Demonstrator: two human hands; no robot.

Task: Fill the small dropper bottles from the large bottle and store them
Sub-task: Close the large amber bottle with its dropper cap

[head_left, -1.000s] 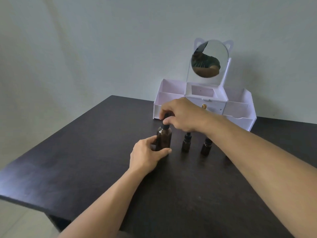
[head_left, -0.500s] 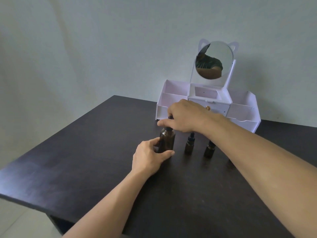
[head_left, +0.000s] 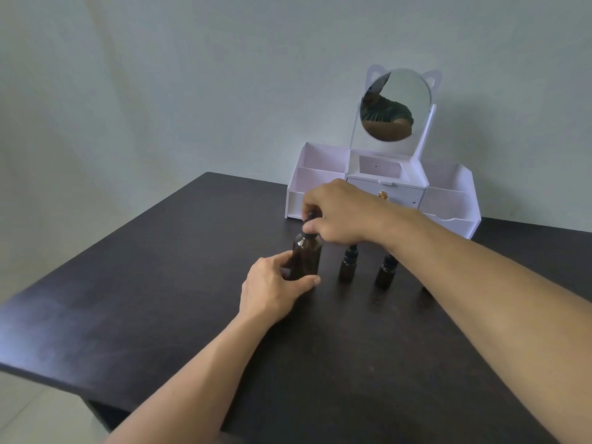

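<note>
- Since a moment ago the right hand (head_left: 344, 214) has turned a little on the dropper cap (head_left: 310, 225) of the large bottle (head_left: 306, 257): the thumb now sits lower on the cap's near side, while the bottle stands where it did.
- The right hand is curled from above, fingertips pinching the black cap; I judge it is unscrewing it.
- The left hand (head_left: 272, 288) is half closed around the lower body of the large bottle, thumb in front, pressing it to the dark surface (head_left: 160, 299).
- Risk: if the left grip slackens, the twist could spin or tip the bottle and spill it.
- Risk: the right forearm passes just above two small dropper bottles (head_left: 347, 267) (head_left: 386, 274); dropping the wrist could knock them over.
- The white organiser (head_left: 448, 200) with mirror stands behind, nothing visible in its compartments.
</note>
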